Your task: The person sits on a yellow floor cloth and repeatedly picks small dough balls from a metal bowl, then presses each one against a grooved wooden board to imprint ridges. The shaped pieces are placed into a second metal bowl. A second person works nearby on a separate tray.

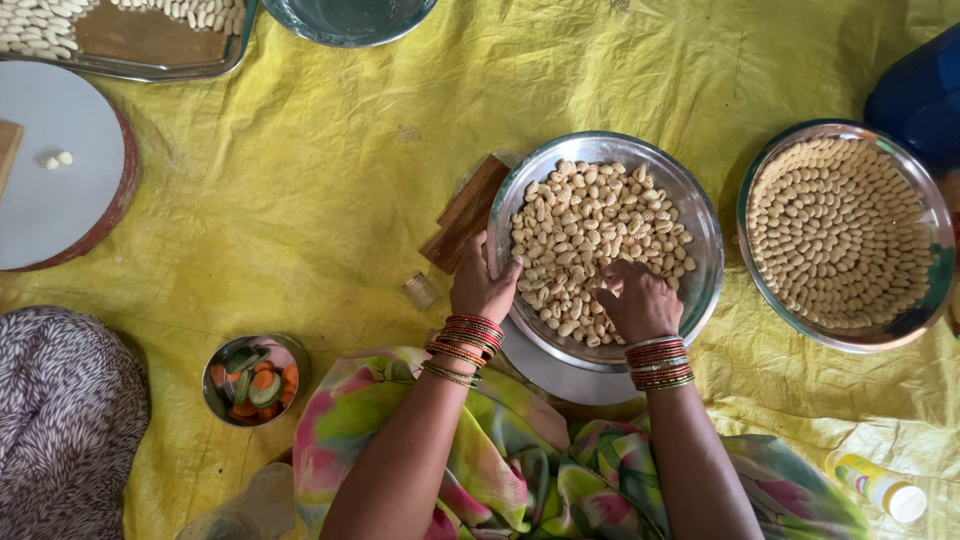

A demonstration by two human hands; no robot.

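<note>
Steel bowl (700, 235), round and shallow, sits on the yellow sheet (330, 190) directly before the person, filled with small pale shaped pieces (590, 225). Pieces are oblong; they lie heaped, long axes pointing every way. Left hand (482, 285) rests on the bowl's near-left rim, fingers curled over the edge, gripping it. Right hand (637, 300) is inside the bowl at its near side, fingers bunched narrow among the pieces; whether it holds one cannot be told. Second steel tray (925, 215) to the right carries like pieces laid in tidy concentric rings. Ridged wooden board (462, 215) lies just left of the bowl. Small tin of coloured discs (255, 382) sits near the left elbow
</note>
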